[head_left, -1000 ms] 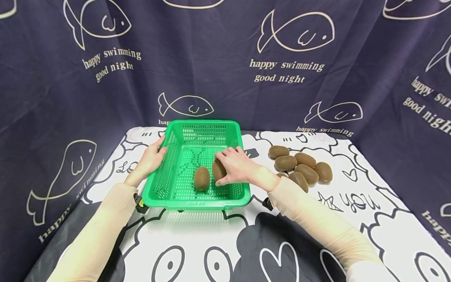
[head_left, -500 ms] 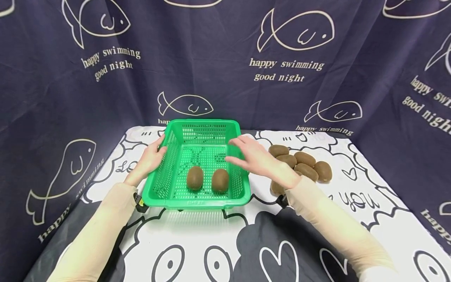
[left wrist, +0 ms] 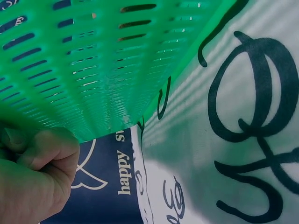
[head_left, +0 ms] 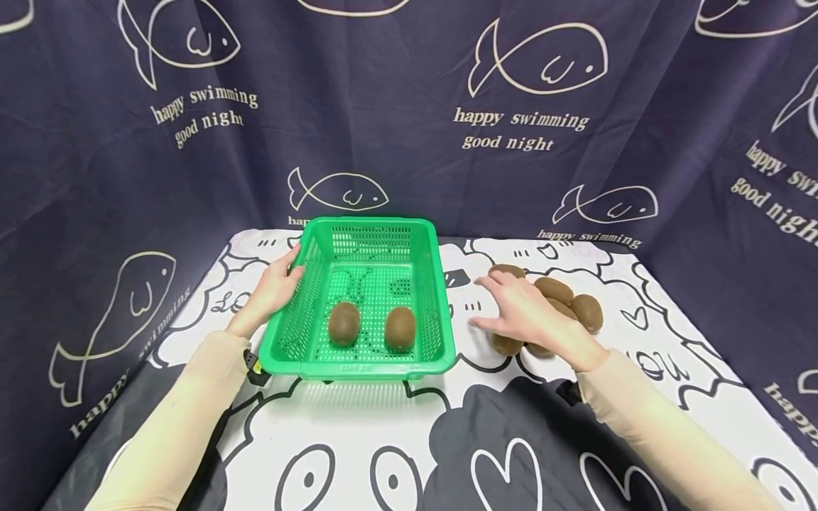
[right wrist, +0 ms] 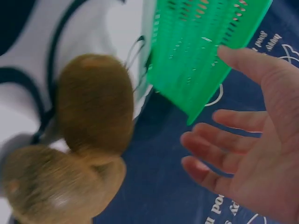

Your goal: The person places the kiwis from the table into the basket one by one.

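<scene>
Before a dark fish-print curtain (head_left: 383, 85), spreads wide the fingers of the right hand (head_left: 527, 310), holding nothing. Has the loose kiwis (head_left: 554, 290) beneath and around that palm, mostly to the right of the fingertips, long axes turned several ways. Keeps to no contact with them in the left hand (head_left: 275, 285), farther off, gripping the green basket (head_left: 358, 370) by its left side. Shows two more kiwis (head_left: 344, 324) inside, apart, long axes roughly front to back. Works at a counter (head_left: 345, 415) spread with black-and-white cartoon cloth.
</scene>
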Tool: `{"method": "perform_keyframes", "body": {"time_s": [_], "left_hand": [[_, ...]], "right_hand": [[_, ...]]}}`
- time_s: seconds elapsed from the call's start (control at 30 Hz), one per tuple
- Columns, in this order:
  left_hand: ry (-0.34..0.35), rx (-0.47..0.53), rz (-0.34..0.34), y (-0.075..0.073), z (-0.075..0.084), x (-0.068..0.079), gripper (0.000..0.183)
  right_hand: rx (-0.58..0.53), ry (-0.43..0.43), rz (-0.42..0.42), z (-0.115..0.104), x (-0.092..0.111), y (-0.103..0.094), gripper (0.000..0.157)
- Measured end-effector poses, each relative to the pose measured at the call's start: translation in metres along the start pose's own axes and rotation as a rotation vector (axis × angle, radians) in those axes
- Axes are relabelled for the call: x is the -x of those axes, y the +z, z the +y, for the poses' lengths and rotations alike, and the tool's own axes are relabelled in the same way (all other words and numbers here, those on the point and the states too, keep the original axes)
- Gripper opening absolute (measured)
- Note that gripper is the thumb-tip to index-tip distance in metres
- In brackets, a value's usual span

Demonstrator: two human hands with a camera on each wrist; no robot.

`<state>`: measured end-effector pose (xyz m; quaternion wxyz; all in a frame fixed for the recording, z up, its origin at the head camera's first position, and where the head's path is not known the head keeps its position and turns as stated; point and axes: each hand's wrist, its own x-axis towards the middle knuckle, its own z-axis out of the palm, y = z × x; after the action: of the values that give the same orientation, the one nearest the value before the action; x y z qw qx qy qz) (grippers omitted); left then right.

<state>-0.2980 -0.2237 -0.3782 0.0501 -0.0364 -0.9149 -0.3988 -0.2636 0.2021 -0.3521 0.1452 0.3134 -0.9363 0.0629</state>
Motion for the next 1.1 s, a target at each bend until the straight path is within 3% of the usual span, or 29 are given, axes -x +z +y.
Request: {"method": "perform_keyframes", "body": {"time_s": [0.2, 0.43, 0.73, 0.97, 1.1], "left_hand": [[-0.007, 0.001, -0.002, 0.001, 0.000, 0.001, 0.058], [-0.003, 0.007, 0.000, 0.000, 0.001, 0.001, 0.058], [-0.004, 0.014, 0.000, 0.001, -0.001, 0.000, 0.058], [-0.005, 0.022, 0.003, 0.002, -0.002, 0.000, 0.058], [-0.002, 0.021, 0.004, 0.001, -0.003, -0.001, 0.058]], "right_hand": [[0.089, 0.054, -0.136, 0.010, 0.021, 0.006, 0.067], [0.150, 0.137, -0.229, 0.016, 0.032, 0.016, 0.071], [0.178, 0.135, -0.231, 0.018, 0.033, 0.023, 0.069], [0.121, 0.150, -0.219, 0.017, 0.029, 0.024, 0.080], [0.060, 0.142, -0.174, 0.017, 0.024, 0.021, 0.077]]}}
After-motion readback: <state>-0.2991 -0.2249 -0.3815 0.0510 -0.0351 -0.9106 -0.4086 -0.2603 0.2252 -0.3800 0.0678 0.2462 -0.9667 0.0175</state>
